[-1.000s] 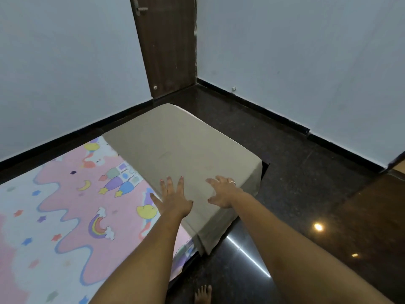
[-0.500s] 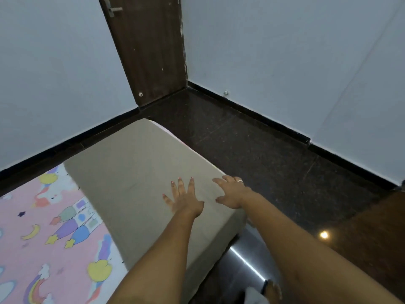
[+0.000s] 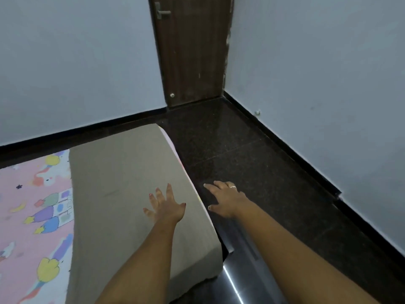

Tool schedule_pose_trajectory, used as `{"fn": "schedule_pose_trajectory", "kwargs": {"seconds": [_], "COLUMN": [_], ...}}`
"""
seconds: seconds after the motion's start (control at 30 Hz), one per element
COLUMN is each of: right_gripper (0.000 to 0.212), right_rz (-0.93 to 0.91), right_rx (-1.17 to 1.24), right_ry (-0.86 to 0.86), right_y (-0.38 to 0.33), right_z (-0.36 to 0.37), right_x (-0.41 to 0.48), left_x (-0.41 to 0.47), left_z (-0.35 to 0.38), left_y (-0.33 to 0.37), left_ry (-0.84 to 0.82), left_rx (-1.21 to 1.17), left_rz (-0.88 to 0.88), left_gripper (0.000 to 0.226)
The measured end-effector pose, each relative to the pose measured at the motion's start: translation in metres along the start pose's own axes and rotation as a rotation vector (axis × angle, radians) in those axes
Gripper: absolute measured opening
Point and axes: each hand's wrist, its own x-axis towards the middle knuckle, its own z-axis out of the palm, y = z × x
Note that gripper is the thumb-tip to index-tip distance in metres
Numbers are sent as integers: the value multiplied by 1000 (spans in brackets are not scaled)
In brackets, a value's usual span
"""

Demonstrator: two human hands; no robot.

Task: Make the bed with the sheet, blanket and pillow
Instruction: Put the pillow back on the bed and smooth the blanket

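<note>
Beige fabric, the folded blanket [image 3: 122, 194], lies across the end of the bed over the pink cartoon-print sheet [image 3: 32, 205], which shows to its left. The left hand [image 3: 165, 208] rests flat on the blanket near its right edge, fingers straight and spread, gripping nothing. The right hand [image 3: 225, 199], a ring on one finger, is just past that edge over the dark polished floor [image 3: 252, 150], fingers extended and loosely apart, apparently clear of the blanket and holding nothing; a brown door [image 3: 192, 51] stands in the corner beyond.
</note>
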Motion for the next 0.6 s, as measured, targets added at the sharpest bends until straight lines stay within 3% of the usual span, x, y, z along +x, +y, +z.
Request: {"fn": "schedule_pose_trajectory", "kwargs": {"seconds": [0.4,0.6], "right_gripper": [70,70], "right_rz": [-334,-393], "right_rx": [-236,-264], "right_ry": [-88,-145], "right_y": [45,58], "right_z": [-79,-108], "right_x": [141,196], "left_x": [86,112], "left_z": [21,10], "left_y": [50,80], "left_ry": [21,42], "left_rx": [-302,-331], "left_rz": [-439,-521], "left_gripper": [80,78]}}
